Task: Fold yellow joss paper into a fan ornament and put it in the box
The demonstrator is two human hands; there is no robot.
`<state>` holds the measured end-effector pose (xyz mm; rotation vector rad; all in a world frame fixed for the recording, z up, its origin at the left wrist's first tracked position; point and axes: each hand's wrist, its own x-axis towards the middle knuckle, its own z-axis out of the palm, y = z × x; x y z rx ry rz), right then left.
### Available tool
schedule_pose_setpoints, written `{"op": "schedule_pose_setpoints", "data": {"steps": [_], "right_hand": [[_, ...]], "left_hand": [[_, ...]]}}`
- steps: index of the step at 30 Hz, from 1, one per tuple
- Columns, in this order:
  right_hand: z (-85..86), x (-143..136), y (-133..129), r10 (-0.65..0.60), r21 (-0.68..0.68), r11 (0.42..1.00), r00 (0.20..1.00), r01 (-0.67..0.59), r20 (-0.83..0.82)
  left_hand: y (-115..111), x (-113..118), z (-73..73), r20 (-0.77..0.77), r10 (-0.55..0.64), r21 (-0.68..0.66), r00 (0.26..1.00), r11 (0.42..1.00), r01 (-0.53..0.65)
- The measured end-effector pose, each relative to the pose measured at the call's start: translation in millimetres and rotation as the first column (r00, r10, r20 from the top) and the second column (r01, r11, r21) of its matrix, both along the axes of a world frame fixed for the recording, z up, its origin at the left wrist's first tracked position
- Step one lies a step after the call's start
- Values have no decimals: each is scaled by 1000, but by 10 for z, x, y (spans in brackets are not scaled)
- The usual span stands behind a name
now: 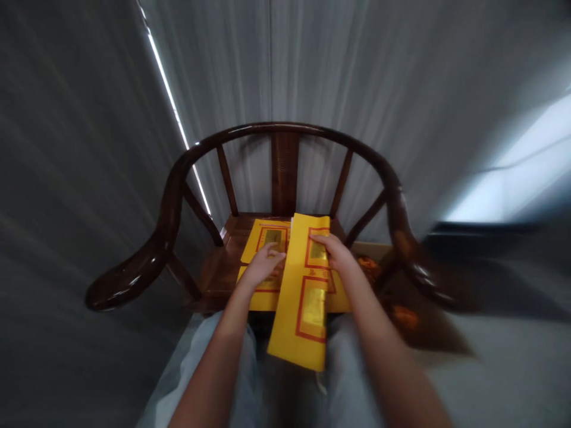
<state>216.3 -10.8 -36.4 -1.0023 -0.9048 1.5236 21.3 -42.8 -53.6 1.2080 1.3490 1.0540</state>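
Observation:
A long folded sheet of yellow joss paper (292, 291), printed with red frames around gold foil patches, is tilted in front of me. My right hand (336, 251) pinches its right edge near the top, thumb over the face. Close to the left edge of this sheet is my left hand (266, 263), its fingers loosely bent and apart; whether a fingertip touches the paper I cannot tell. Under both hands, more yellow joss paper (251, 242) with the same red and gold print lies on the chair seat (219, 264), partly covered by the held sheet.
A dark wooden chair (284, 172) with a curved back and armrests surrounds the seat. Behind it hangs a grey pleated curtain (250, 65). On the floor to the right, a cardboard box (379, 252) with orange-red contents stands, partly hidden. My knees are against the seat's front.

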Motion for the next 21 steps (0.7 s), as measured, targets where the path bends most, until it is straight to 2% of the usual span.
{"op": "schedule_pose_setpoints", "data": {"steps": [1, 2, 6, 12, 15, 18, 21], "right_hand": [[-26, -41, -1, -27, -3, 1000, 1000, 27, 3], [-63, -87, -21, -42, -2, 999, 999, 42, 7], [-191, -248, -178, -11, 20, 1000, 999, 10, 49], [-85, -292, -294, 93, 99, 989, 986, -108, 140], [-34, -246, -287, 130, 93, 986, 984, -142, 121], [-54, -140, -250, 42, 21, 999, 987, -46, 156], [-114, -13, -207, 5, -34, 999, 977, 2, 211]], "left_hand": [[94, -32, 5, -58, 95, 87, 994, 992, -89], [182, -55, 12, -70, 120, 134, 990, 985, -110], [416, -77, 9, -70, 116, 246, 991, 965, -96], [381, -116, -60, -83, 102, 350, 991, 934, -67], [297, -139, -18, -45, 46, 308, 998, 951, -30], [228, -131, 40, -27, -50, 157, 998, 986, 53], [182, -97, 72, -83, -111, 130, 990, 984, 121]]}}
